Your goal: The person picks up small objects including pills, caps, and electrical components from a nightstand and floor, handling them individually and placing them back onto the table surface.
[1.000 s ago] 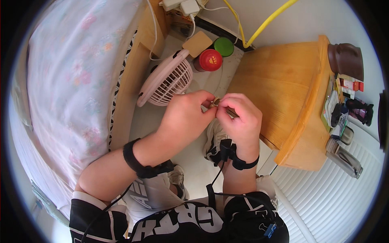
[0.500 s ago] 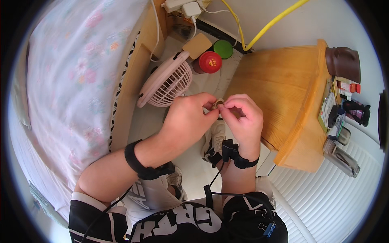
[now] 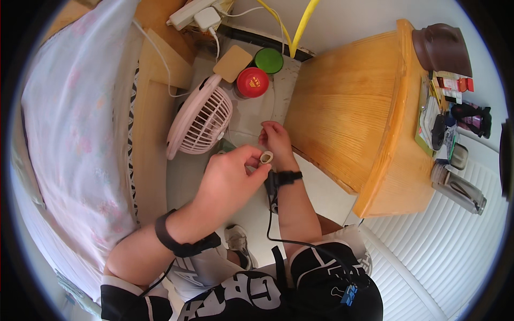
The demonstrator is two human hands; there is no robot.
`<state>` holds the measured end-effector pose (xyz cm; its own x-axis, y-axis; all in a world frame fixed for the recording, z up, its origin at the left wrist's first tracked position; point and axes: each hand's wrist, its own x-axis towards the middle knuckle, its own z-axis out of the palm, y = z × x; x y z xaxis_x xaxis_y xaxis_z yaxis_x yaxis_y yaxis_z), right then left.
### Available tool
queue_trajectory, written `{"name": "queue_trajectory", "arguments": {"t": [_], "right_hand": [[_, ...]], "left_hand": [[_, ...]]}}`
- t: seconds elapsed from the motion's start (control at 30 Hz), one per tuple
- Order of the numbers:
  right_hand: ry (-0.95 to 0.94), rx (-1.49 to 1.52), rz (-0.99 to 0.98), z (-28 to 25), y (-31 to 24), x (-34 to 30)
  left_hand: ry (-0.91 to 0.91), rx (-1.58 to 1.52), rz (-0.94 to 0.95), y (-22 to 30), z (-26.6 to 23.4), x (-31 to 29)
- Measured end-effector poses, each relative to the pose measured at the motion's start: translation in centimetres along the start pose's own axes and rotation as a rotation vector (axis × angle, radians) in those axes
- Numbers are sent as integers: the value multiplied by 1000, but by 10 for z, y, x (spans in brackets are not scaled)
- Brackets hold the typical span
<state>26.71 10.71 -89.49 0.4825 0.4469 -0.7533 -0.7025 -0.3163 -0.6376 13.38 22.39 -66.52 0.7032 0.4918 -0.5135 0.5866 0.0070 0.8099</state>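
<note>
My left hand [image 3: 227, 179] is curled nearly closed, thumb and forefinger pinched on a small pale ring [image 3: 266, 157], like a little roll of tape, held at the fingertips above the floor. My right hand [image 3: 278, 142] sits just beyond it, palm down, fingers loosely bent and pointing far and left; its heel is just beside the ring. I cannot tell whether it has hold of anything. Both wrists carry black straps, and a black cable runs from the right one back toward my lap.

Left of the hands, close by: a pink fan [image 3: 199, 124] tipped on the floor, grille facing up. Farther off past the fan: a red lid [image 3: 252, 82], a green lid [image 3: 269, 60] and a tan square pad [image 3: 233, 63], grouped together. A white power strip [image 3: 193, 12] lies at the far edge, with yellow cables [image 3: 300, 24] nearby.

Right of the hands: the wooden side of a desk [image 3: 348, 117], just beside my right hand. On its top, far right, a brown cap [image 3: 441, 48] and small clutter. Far left: a bed with a flowered cover [image 3: 69, 134].
</note>
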Motion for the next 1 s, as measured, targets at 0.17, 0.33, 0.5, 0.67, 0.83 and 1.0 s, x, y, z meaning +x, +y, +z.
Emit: {"name": "queue_trajectory", "arguments": {"t": [0.17, 0.33, 0.5, 0.67, 0.83, 1.0], "right_hand": [[462, -646, -556, -24, 17, 109], [500, -1102, -477, 0, -4, 144], [589, -1127, -471, 0, -19, 154], [574, -1177, -497, 10, -28, 154], [543, -1219, -381, 12, -32, 162], [580, -1129, -333, 7, -27, 158]], "left_hand": [[-38, -37, -40, 16, 2, 1], [-28, -16, -10, 13, 2, -4], [-39, -15, 10, 16, 4, -1], [-45, -22, -17, 16, 2, 0], [-19, -12, -1, 12, 2, 2], [25, -72, -89, 6, 5, 13]]}}
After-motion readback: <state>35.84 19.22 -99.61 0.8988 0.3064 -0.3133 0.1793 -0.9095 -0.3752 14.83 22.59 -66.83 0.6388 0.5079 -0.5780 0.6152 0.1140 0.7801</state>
